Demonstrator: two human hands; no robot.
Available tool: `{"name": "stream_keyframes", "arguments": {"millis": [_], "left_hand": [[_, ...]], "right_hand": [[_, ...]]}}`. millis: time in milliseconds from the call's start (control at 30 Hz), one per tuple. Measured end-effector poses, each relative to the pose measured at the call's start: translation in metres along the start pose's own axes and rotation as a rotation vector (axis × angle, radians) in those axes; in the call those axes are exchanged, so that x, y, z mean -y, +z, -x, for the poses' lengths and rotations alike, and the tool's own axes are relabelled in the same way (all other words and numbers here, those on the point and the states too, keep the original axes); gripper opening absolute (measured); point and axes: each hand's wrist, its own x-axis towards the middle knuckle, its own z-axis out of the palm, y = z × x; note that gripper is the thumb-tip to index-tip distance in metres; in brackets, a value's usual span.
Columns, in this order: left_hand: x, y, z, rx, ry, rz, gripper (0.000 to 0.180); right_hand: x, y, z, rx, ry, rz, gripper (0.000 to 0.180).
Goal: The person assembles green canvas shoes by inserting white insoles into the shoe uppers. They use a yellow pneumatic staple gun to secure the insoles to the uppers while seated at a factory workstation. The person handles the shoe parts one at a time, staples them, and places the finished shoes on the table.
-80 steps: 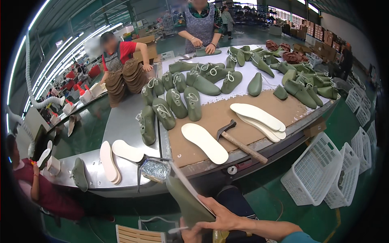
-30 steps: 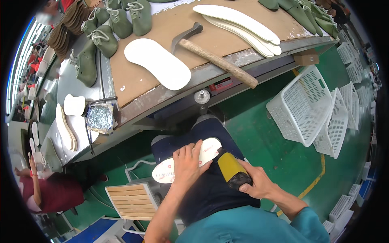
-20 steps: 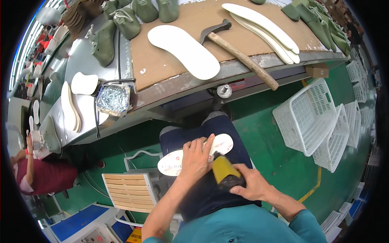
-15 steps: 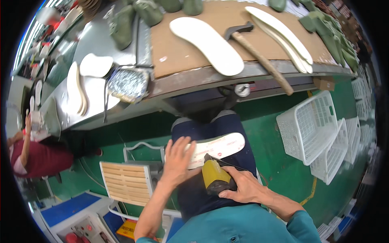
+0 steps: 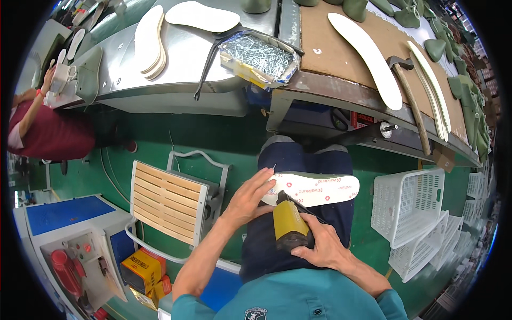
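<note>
Across my lap lies a white insole with red printed marks, a strip of dark green showing along its far edge. My left hand holds its left end, fingers over the top and thumb by the near edge. A thin pin-like thing sticks up at the fingertips, too small to name. My right hand is closed round the back of a yellow and black hand tool. The tool's dark nose meets the insole's near edge, close to my left thumb. A thin dark cord or rod runs beside it.
On the bench ahead are a box of nails, a hammer and loose white insoles. Green shoe lasts pile up at right. White crates stand right; a slatted chair stands left. Another person works far left.
My view has swung left, so the bench and insole sit further right. The tool's nose still meets the insole's near edge. My left fingers are closer together.
</note>
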Motion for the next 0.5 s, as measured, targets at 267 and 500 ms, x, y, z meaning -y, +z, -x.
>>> {"name": "stream_keyframes", "arguments": {"millis": [267, 500], "left_hand": [[-0.046, 0.008, -0.069, 0.204, -0.086, -0.146, 0.062], [-0.085, 0.014, -0.131, 0.083, -0.082, 0.052, 0.102]], "right_hand": [[-0.006, -0.031, 0.045, 0.141, 0.196, 0.139, 0.086], [0.000, -0.018, 0.062, -0.129, 0.334, 0.241, 0.059]]}}
